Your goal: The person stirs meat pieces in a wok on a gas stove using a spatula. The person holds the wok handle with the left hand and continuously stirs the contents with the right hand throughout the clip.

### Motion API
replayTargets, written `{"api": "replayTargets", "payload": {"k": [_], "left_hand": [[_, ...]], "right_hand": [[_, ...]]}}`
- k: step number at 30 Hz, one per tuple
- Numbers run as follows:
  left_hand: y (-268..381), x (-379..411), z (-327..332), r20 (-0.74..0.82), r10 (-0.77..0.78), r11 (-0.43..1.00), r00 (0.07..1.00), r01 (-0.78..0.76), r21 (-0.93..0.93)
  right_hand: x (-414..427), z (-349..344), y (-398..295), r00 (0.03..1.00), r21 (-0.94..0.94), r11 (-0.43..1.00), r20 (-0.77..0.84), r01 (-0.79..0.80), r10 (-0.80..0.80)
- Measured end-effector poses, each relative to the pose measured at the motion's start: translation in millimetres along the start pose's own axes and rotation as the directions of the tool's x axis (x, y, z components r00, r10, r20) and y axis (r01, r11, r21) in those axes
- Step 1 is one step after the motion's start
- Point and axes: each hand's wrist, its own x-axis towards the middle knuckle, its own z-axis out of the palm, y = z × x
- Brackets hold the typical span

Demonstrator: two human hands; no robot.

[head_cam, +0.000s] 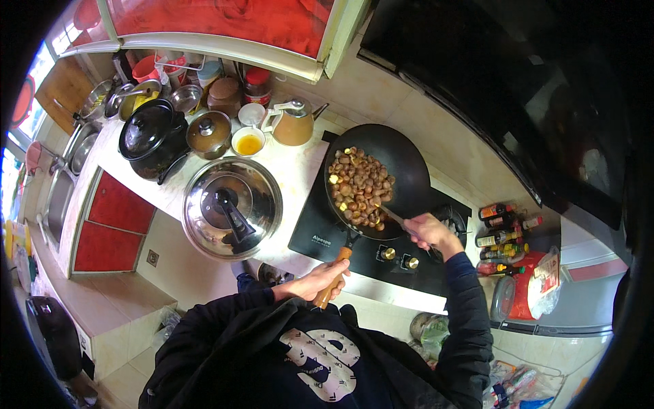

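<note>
A black wok point(409, 153) sits on the gas cooktop point(317, 220), tilted slightly in my view. Its near-left side holds a heap of round brown food pieces point(365, 181), with several pale yellow bits point(333, 179) among them. My left hand point(317, 281) is wrapped around the wok's wooden handle point(346, 253). In my right hand point(431, 234) is a metal spatula point(391, 212); its blade end meets the near edge of the heap and is partly hidden there. My right forearm crosses over the cooktop's right end.
Left of the cooktop lies a large steel lid point(204, 189). Behind it stand a bowl of yellow liquid point(249, 144), a lidded pot point(208, 134), a black pot point(153, 128) and a kettle point(294, 125). Sauce bottles point(498, 237) are at right; a range hood point(500, 92) overhangs.
</note>
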Motion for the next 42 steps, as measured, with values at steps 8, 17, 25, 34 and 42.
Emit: {"api": "replayTargets", "payload": {"k": [8, 17, 25, 34, 42], "left_hand": [[2, -3, 2, -0.058, -0.034, 0.999, 0.998, 0.034, -0.009], [0, -1, -1, -0.031, -0.019, 1.0, 0.999, 0.019, 0.002], [0, 1, -2, -0.031, -0.029, 0.999, 0.999, 0.028, -0.029], [-2, 2, 1, -0.031, -0.022, 1.0, 0.999, 0.022, -0.011], [3, 0, -1, -0.049, -0.043, 0.999, 0.998, 0.043, -0.009]], "right_hand": [[34, 20, 3, 0.966, 0.323, 0.914, -0.164, 0.246, -0.202], [-27, 18, -4, 0.658, -0.766, 0.632, -0.417, 0.116, -0.627], [-129, 54, -16, 0.705, -0.842, 0.54, -0.39, -0.012, -0.592], [-130, 128, 25, 0.708, -0.8, 0.598, -0.451, -0.05, -0.544], [-33, 127, 29, 0.543, -0.604, 0.797, -0.672, -0.01, -0.503]]}}
